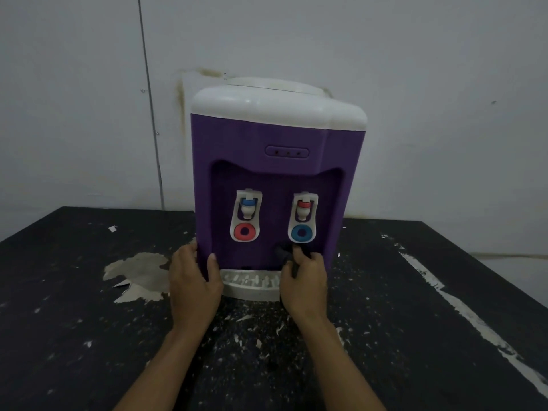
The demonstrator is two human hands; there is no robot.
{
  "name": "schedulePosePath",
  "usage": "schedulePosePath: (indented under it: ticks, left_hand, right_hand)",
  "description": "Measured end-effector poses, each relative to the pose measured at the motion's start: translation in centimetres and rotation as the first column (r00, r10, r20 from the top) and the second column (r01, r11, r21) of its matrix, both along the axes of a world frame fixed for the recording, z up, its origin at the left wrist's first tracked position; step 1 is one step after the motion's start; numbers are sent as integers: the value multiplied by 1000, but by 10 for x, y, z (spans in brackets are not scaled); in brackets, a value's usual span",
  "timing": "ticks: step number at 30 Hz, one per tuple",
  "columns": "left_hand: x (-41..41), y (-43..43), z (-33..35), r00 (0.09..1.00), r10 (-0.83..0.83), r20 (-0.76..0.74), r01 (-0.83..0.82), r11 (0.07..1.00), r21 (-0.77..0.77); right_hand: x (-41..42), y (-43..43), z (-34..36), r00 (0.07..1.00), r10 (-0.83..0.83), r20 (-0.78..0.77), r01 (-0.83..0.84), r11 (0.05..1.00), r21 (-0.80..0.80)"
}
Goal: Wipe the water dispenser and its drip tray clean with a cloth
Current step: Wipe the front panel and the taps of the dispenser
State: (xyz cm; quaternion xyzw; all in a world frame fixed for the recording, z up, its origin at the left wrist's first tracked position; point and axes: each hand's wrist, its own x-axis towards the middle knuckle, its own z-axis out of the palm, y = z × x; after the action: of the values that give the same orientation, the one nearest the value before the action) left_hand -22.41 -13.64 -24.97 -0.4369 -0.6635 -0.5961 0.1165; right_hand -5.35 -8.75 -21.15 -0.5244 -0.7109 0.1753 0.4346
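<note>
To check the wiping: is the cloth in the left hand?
No, the right hand grips the dark cloth, while the left hand holds the dispenser by its side.

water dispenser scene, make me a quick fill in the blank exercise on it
The water dispenser has a ____ body under a white top.
The right hand presses a dark cloth just below the ____ tap ring.
The left hand, holding no ____, grips the dispenser beside the drip tray.
Missing words: purple; blue; cloth.

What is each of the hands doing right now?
Left hand: grips the lower left corner of the water dispenser.
Right hand: holds the dark cloth against its front.
</note>
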Motion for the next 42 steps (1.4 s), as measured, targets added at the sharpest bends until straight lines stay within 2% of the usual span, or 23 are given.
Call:
schedulePosePath:
  ticks: [3,7,12,16,25,31,37,42]
  left_hand:
    - [0,1,-1,1000,1,12,-1,1000,-25]
    - [-1,3,-2,1000,12,-8,-12,999,-35]
    - [-3,3,-3,1000,10,-21,-11,999,-42]
    - [-3,3,-4,999,15,-46,-17,999,-36]
    - [-3,5,-3,993,40,-113,-45,998,-37]
    - [-3,5,-3,992,52,-117,-58,997,-50]
    - [-6,5,-4,992,48,-113,-56,996,-65]
    - [-3,3,-2,996,36,-87,-42,997,-71]
  right_hand:
    - [12,7,-1,1000,-15,-8,15,1000,14]
    - [29,11,14,975,-68,-212,61,997,-42]
    - [35,10,44,846,-154,-510,82,984,-160]
    - [37,12,63,791,-186,-583,113,981,-159]
    - [28,15,98,888,-49,-457,139,976,167]
    - [29,23,89,978,14,-208,96,854,512]
    - [38,21,64,989,20,-147,64,838,542]
    - [42,28,98,993,-2,-116,69,817,573]
